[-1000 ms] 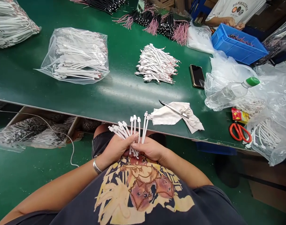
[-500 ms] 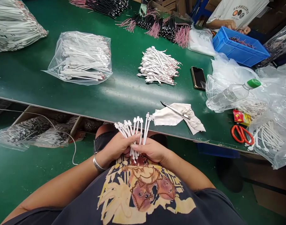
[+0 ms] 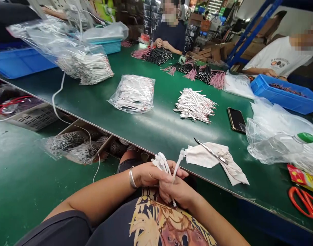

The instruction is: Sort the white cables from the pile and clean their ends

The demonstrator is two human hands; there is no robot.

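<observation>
Both hands are together in front of my body, just off the table's near edge. My left hand (image 3: 152, 174) is closed around a bunch of short white cables (image 3: 162, 162) with white connector ends pointing up. My right hand (image 3: 180, 192) touches it and pinches a smaller group of white cables (image 3: 179, 163) that leans to the right. The lower cable ends show below the fingers. Beyond my right hand, tweezers (image 3: 211, 151) lie across a white cloth (image 3: 202, 157) on the green table (image 3: 161, 131). Farther back is a loose pile of white cables (image 3: 194, 105).
A bagged cable bundle (image 3: 134, 94) sits left of the pile. A phone (image 3: 236, 119), plastic bottle (image 3: 279, 147) and red scissors (image 3: 303, 202) lie on the right. A blue bin (image 3: 287, 94) stands at the back right, beside a person (image 3: 282, 59). Another person (image 3: 169, 37) sits opposite.
The view has tilted up and swung left, bringing co-workers and the far table end into sight. The cables in my left hand are bunched closer; those in my right hand tilt farther right.
</observation>
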